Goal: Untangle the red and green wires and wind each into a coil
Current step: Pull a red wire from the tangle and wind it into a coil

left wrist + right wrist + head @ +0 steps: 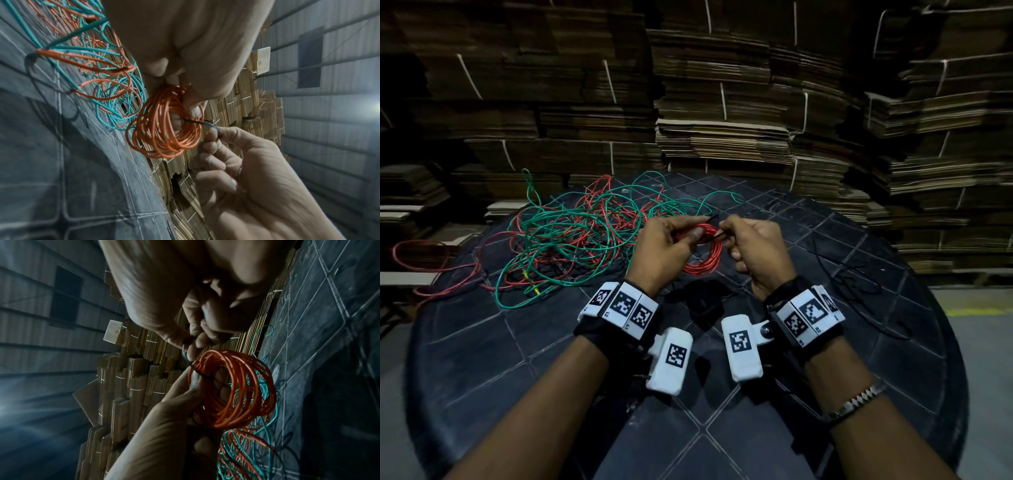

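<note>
At the centre of the head view, the left hand [666, 246] grips a small red coil [705, 251], fingers [193, 105] curled through its middle and thumb pressing the turns together. Just to its right, the right hand [751, 250] pinches a thin black tie [203, 124] that crosses the coil's upper edge, its other fingers curled and idle. The coil hangs above the dark bench [825, 342]. To the left and above, loose green wire [571, 240] and more red wire [428, 250] lie tangled across the bench, some red trailing off its left edge. Stacked cardboard [722, 102] fills the background. The wire looks light, springy and smooth, so the turns would likely spread if released; holding across the bundled turns seems safest.
</note>
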Tool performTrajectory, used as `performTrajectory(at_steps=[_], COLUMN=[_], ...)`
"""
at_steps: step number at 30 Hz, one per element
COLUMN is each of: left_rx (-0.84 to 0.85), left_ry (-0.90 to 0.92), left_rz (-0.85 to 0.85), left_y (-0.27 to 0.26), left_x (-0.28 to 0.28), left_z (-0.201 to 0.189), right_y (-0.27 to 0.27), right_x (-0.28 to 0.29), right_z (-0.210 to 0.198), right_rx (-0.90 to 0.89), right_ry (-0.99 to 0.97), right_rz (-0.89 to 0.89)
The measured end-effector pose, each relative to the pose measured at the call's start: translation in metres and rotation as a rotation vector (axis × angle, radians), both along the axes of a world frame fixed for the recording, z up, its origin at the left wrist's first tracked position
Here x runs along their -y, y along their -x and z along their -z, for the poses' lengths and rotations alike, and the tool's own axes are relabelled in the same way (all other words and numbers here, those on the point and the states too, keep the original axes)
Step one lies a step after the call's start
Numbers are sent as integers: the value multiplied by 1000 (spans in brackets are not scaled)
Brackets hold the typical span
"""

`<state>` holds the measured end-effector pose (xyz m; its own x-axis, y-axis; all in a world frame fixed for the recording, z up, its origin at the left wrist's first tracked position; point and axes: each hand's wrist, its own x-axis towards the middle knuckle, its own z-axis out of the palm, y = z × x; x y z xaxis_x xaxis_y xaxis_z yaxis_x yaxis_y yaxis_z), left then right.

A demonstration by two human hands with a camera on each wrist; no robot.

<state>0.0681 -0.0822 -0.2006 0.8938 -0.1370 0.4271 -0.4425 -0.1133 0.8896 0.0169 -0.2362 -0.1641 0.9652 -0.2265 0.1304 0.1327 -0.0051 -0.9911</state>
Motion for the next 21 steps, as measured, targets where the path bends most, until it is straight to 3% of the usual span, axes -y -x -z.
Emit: performTrajectory(at_steps=[13, 21], left_rx=[10, 5], left_ry=[-51, -98], left_rz=[-3, -14], left_y=[3, 3], left_x=[0, -1], left_z=[-2, -2], right_y=[2, 1], right_x=[0, 4], right_z=[-2, -3], right_rx=[-48, -150], right_ry=[50, -73], right_rz=[11, -42])
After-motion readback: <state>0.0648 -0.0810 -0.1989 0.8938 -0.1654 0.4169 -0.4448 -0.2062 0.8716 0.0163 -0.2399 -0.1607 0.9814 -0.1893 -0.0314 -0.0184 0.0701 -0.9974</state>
